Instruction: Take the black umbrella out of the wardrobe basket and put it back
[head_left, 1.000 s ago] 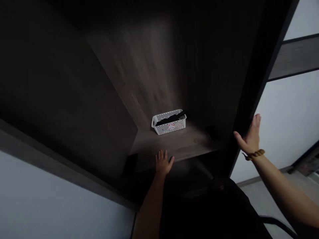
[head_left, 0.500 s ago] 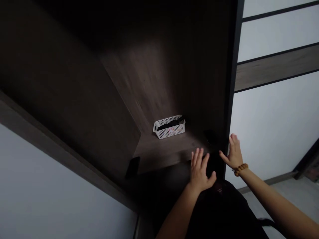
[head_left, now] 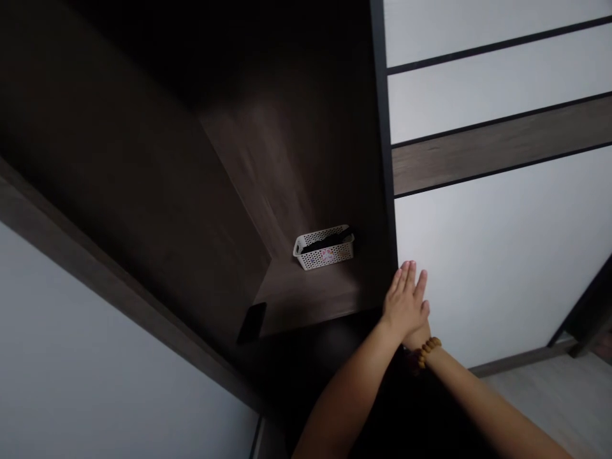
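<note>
Outstretched fingers of my left hand [head_left: 405, 299] lie at the dark edge frame [head_left: 382, 127] of a white panelled sliding door [head_left: 478, 255]. My left hand is open and holds nothing. Behind and below it, my right hand [head_left: 417, 336] is mostly covered, with its fingers hidden from view. A beaded bracelet [head_left: 429, 349] circles the right wrist. Left of both hands, inside the dark wardrobe, a white perforated basket [head_left: 325, 256] stands on a wooden shelf [head_left: 310, 299]. Dark items [head_left: 329, 241] lie in the basket, too dim to name.
A black flat object [head_left: 252, 322] is at the left end of the shelf. On the left runs a brown wooden edge [head_left: 119, 293] beside a pale surface [head_left: 95, 357]. Pale floor [head_left: 540, 398] shows at lower right.
The door's edge has shifted left, covering more of the wardrobe opening. My right hand has moved left with it. My left hand has moved right and now overlaps my right hand.
</note>
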The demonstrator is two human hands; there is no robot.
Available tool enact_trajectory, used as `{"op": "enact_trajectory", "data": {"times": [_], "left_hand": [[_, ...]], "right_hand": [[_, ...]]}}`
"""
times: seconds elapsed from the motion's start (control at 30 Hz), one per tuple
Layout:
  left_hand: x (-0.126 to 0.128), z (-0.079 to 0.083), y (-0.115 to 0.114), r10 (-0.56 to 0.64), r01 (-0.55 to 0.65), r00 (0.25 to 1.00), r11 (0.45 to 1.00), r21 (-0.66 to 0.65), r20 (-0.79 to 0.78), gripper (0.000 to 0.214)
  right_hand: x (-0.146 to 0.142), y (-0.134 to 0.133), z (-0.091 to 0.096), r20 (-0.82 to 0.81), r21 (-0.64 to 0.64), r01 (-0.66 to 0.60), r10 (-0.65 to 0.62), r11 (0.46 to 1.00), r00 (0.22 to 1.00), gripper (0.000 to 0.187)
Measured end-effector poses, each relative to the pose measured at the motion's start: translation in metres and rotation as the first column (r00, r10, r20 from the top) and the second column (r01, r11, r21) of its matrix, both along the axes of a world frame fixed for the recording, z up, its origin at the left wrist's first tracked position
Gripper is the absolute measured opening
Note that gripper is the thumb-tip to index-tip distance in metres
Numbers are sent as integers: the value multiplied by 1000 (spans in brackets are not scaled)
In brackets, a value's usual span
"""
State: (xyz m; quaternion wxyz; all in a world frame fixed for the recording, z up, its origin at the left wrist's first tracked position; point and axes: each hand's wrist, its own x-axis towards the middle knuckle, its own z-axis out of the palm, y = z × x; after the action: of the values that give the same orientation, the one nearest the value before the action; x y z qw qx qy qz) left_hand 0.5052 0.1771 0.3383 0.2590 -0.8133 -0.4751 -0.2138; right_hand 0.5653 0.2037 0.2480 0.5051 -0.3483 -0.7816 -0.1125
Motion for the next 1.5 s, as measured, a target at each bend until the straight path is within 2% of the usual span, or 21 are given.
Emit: {"op": "enact_trajectory", "data": {"times": [0.13,0.2,0.3,0.43,0.57,0.7,0.87,0.97,1.03,1.17,1.33,1.5], "left_hand": [[-26,-3,-5,73,-72,997,997,41,-15,67],[-38,-3,-11,79,-78,997,996,49,-25,67],[-52,-4,-20,78,-76,996,996,52,-34,70],[-63,-6,-33,130,-129,992,991,35,-6,77],[-62,-15,-48,231,-231,971,973,-9,61,85],[-48,-27,-66,332,-333,932,943,-13,148,91],[-26,-41,-77,418,-413,901,908,-71,111,90],[-30,-49,-72,513,-505,850,858,-91,120,93],[-39,-54,-70,534,-530,837,845,-69,115,92],[-60,-57,-74,544,-546,832,838,-17,107,87],[-81,-54,-85,596,-598,796,801,-15,105,82],[-99,-47,-95,651,-652,748,757,-44,127,74]], "right_hand": [[12,-14,-3,-5,-29,-180,180,983,984,84],[26,-13,-4,-17,1,-209,209,978,978,84],[61,-1,1,-80,-12,-116,114,993,990,80],[123,25,9,-151,-34,33,-38,999,988,79],[161,56,-4,-82,-59,91,-96,994,992,85],[153,67,-20,0,-137,47,-48,989,999,89],[124,51,-23,-59,-117,-71,64,991,996,90],[124,46,-21,-67,-108,-158,151,982,986,88],[135,47,-20,-77,-91,-185,178,979,981,86],[167,62,-18,-125,-13,-107,104,994,987,89],[202,89,-11,-217,-181,14,-54,983,975,91],[212,100,-14,-163,-196,81,-113,977,980,98]]}}
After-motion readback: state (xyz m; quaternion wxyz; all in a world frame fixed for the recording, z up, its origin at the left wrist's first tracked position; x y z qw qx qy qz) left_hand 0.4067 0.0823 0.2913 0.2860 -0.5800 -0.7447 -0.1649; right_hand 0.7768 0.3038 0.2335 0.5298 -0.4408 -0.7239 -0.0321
